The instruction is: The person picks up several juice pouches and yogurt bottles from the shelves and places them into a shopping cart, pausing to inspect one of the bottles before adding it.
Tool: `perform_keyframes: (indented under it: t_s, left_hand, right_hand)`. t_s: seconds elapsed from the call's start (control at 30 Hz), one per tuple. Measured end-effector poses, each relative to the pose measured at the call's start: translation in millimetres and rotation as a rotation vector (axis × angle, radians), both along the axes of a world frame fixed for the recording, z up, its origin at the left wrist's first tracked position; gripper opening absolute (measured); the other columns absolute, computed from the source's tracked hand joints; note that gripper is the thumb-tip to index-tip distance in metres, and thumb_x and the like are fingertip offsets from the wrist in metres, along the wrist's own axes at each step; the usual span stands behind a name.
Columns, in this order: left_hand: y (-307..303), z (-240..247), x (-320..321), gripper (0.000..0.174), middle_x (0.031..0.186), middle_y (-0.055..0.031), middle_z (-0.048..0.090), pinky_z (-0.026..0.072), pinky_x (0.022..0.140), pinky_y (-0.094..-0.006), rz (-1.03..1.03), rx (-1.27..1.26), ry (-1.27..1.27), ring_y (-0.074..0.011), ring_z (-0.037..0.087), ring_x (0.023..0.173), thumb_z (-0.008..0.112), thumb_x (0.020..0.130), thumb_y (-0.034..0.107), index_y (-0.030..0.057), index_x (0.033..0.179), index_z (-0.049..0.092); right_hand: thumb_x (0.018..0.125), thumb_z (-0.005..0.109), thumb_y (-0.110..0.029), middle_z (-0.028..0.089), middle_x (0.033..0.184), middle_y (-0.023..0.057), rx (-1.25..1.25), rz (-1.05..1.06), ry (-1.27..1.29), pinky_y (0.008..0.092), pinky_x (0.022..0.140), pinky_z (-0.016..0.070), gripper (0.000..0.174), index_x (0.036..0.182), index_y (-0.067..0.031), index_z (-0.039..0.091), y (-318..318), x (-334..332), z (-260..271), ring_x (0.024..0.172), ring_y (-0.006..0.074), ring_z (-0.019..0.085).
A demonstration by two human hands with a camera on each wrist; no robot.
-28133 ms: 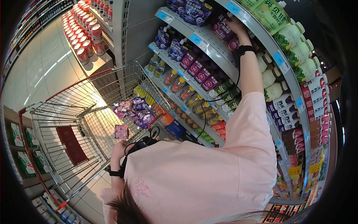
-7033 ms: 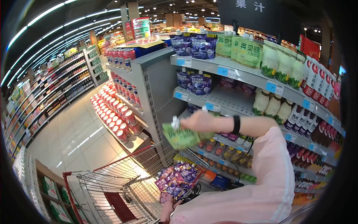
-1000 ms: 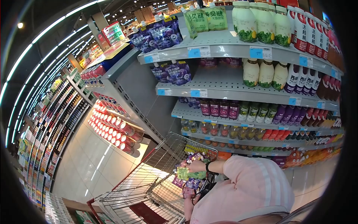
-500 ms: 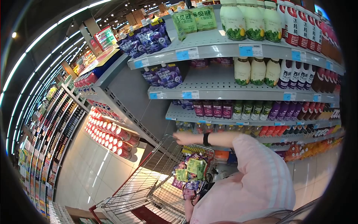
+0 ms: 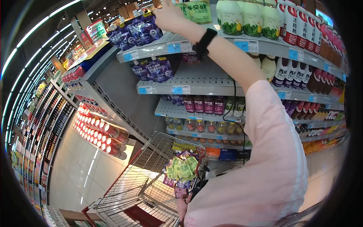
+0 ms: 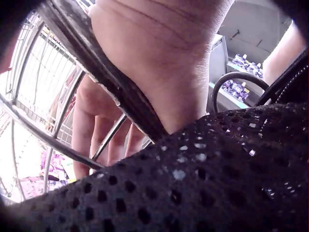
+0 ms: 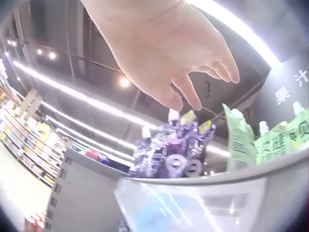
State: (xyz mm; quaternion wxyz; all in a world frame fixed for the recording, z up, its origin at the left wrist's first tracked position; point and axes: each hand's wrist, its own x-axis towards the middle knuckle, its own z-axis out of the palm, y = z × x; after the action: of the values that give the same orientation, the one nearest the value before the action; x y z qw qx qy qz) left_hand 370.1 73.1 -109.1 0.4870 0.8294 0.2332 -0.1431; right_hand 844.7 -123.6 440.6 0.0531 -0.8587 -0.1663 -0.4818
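My right hand is raised at the top shelf, beside purple juice pouches and green pouches. In the right wrist view its fingers stretch over the spouts of the purple pouches and hold nothing. Down at the shopping cart, my left hand hangs over the rim. The left wrist view shows its palm against the dark rim bar, with loose, nearly straight fingers inside the wires. A heap of green pouches lies on purple ones in the cart.
The wire cart stands against the shelf end. Juice bottles line the top shelf to the right, with more drinks on the shelves below. Stacked red cans stand on the left. A black cable hangs from the right wrist.
A second ago my right hand was at the cart with green pouches; it let go of them there. It then rose, swinging up to the top shelf. The left hand stays at the cart rim.
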Motion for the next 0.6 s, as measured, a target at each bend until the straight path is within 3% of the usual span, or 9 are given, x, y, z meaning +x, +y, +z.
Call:
perform_keyframes:
  t_s: [0.07, 0.17, 0.27, 0.37, 0.47, 0.5, 0.57, 0.6]
  left_hand:
    - [-0.1, -5.8, -0.8, 0.050, 0.084, -0.0217, 0.065, 0.0473, 0.069, -0.0362, 0.010, -0.002, -0.033, -0.0309, 0.064, 0.079, 0.066, 0.078, 0.036, -0.0077, 0.101, 0.060]
    - [-2.0, 3.8, 0.8, 0.047, 0.082, -0.0209, 0.065, 0.0474, 0.068, -0.0362, 0.004, 0.010, -0.078, -0.0305, 0.064, 0.077, 0.067, 0.077, 0.035, -0.0065, 0.100, 0.061]
    - [-8.0, 24.8, 5.6, 0.044, 0.079, -0.0201, 0.065, 0.0476, 0.066, -0.0362, 0.025, -0.018, -0.118, -0.0301, 0.064, 0.074, 0.067, 0.077, 0.034, -0.0048, 0.097, 0.062]
    - [-10.2, 35.4, 7.6, 0.042, 0.079, -0.0200, 0.065, 0.0478, 0.065, -0.0356, 0.026, -0.006, -0.116, -0.0298, 0.065, 0.074, 0.067, 0.077, 0.034, -0.0043, 0.095, 0.063]
    - [-6.6, 23.6, 7.1, 0.043, 0.079, -0.0202, 0.065, 0.0478, 0.064, -0.0342, 0.017, 0.009, -0.124, -0.0285, 0.065, 0.074, 0.067, 0.077, 0.034, -0.0051, 0.094, 0.063]
    - [-6.3, 18.9, 6.8, 0.044, 0.078, -0.0203, 0.065, 0.0477, 0.063, -0.0337, 0.016, 0.010, -0.132, -0.0280, 0.065, 0.074, 0.067, 0.077, 0.035, -0.0054, 0.094, 0.063]
    - [-9.3, 28.0, 7.4, 0.045, 0.078, -0.0204, 0.065, 0.0477, 0.062, -0.0329, 0.012, 0.028, -0.129, -0.0267, 0.065, 0.074, 0.067, 0.077, 0.035, -0.0058, 0.094, 0.063]
    - [-10.1, 32.9, 7.5, 0.045, 0.078, -0.0204, 0.065, 0.0476, 0.062, -0.0325, 0.009, 0.038, -0.124, -0.0260, 0.065, 0.074, 0.067, 0.076, 0.036, -0.0060, 0.093, 0.063]
  right_hand:
    - [0.077, 0.053, -0.014, 0.045, 0.127, 0.0254, 0.056, -0.103, -0.024, 0.0423, 0.084, 0.0467, 0.029, 0.103, -0.0045, 0.063, -5.8, 40.9, -12.8, 0.111, 0.0371, 0.051]
    - [0.079, 0.047, -0.018, 0.062, 0.102, 0.0205, -0.086, -0.022, 0.381, 0.0433, 0.074, 0.0497, 0.028, 0.096, -0.0026, 0.063, -24.6, 56.8, -3.7, 0.090, 0.0332, 0.062]
    - [0.077, 0.048, -0.009, 0.065, 0.087, 0.0177, 0.152, -0.019, 0.320, 0.0394, 0.073, 0.0502, 0.024, 0.093, 0.0010, 0.063, -35.0, 56.4, -2.9, 0.081, 0.0331, 0.063]
    - [0.079, 0.050, -0.011, 0.065, 0.095, 0.0157, 0.396, -0.039, 0.158, 0.0373, 0.074, 0.0507, 0.022, 0.091, -0.0014, 0.065, -47.2, 71.4, 3.5, 0.088, 0.0310, 0.063]
    - [0.070, 0.069, -0.028, 0.058, 0.102, 0.0240, 0.651, 0.323, -0.037, 0.0385, 0.082, 0.0459, 0.055, 0.115, -0.0005, 0.052, -49.1, 9.5, 9.3, 0.095, 0.0363, 0.057]
    - [0.070, 0.070, -0.027, 0.053, 0.111, 0.0243, 0.314, 0.497, -0.019, 0.0387, 0.086, 0.0437, 0.066, 0.123, -0.0002, 0.042, -66.1, -30.8, 11.0, 0.102, 0.0372, 0.053]
    - [0.074, 0.061, -0.018, 0.057, 0.104, 0.0184, 0.191, 0.541, -0.134, 0.0365, 0.080, 0.0464, 0.042, 0.111, -0.0022, 0.048, -60.1, -45.8, 0.2, 0.097, 0.0326, 0.056]
    - [0.078, 0.052, -0.009, 0.065, 0.088, 0.0121, 0.407, 0.413, -0.260, 0.0341, 0.070, 0.0514, 0.018, 0.090, -0.0045, 0.065, -39.3, -33.6, -12.0, 0.084, 0.0270, 0.064]
